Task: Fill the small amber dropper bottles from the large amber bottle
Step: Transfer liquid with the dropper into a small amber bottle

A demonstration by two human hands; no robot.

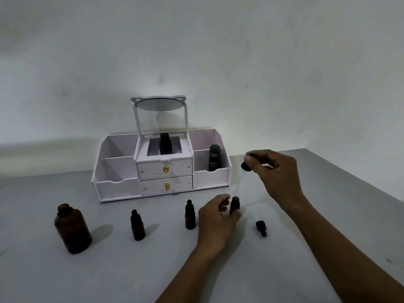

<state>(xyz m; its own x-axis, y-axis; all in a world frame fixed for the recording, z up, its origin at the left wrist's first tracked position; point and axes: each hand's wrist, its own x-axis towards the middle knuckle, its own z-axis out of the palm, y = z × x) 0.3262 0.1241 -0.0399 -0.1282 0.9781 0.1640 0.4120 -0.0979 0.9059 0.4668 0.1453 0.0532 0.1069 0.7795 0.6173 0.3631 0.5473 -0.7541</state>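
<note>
Left hand (215, 218): grip closed round the lower body of an uncapped small dropper bottle (235, 204), fingertips on its far side. The bottle stands upright on the surface (328, 215), in front of the organiser.

Right hand (278, 171): raised above and to the right of that bottle, well clear of it. Thumb and forefinger pinch a black dropper cap (245, 166); the other fingers are loosely curled.

Count of small bottles: three. One is open in the left grip. Two are capped and upright, the nearer capped bottle (189, 215) just left of the left hand and the farther capped bottle (137, 226) further left.

Count of loose dropper caps: two. One is in the right grip; a second cap (261, 227) lies on the surface right of the open bottle.

Large amber bottle (72, 228): one, uncapped, upright at far left, apart from both hands.

White organiser (209, 178): one, at the rear, holding a dark "Kahf" bottle (215, 158) in its right compartment.
</note>
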